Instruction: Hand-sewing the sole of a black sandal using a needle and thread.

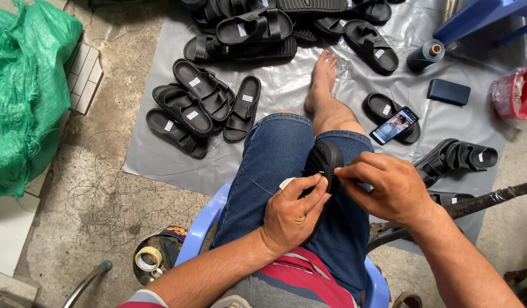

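- The concrete floor (98, 188) is rough and stained, with loose dark threads scattered over it on the left.
- A grey plastic sheet (286, 85) is spread flat across the floor.
- Black sandals (201, 105) lie in a loose heap on the sheet's left part; more sandals (286, 28) are piled along its far edge.
- A phone (393, 125) rests on one sandal on the right.
- A dark blue box (449, 92) and a spool of thread (426, 55) lie on the sheet nearby.
- A green mesh sack (24, 91) sits on the floor at the left.
- A round tin (155, 256) with a roll of tape (148, 258) stands by the chair.
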